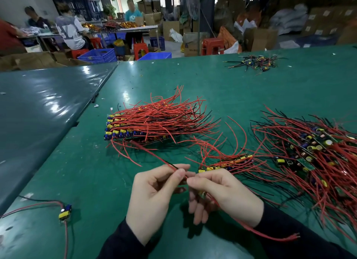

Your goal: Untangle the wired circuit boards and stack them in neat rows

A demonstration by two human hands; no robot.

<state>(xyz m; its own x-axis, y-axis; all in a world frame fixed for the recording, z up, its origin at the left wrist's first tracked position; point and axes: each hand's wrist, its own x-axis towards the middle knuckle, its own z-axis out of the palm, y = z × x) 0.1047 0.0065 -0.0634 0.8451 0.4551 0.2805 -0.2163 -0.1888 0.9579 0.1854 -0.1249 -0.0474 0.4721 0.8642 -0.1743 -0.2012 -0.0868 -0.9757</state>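
Observation:
My left hand point(154, 197) pinches a red and black wire pair between thumb and forefinger, above the green table point(81, 181). My right hand point(222, 193) grips a small circuit board point(202, 194) whose red wires point(251, 228) trail past my wrist to the lower right. A neat stack of boards point(123, 132) with red wires fanning right lies at centre. A short row of boards point(226, 165) sits just beyond my right hand. The big tangled heap point(316, 154) covers the right side.
A lone board with wires point(65, 213) lies at the near left. A small pile of wire scraps point(255, 62) sits at the far right of the table. A second table point(38, 108) adjoins on the left. People work at benches in the background.

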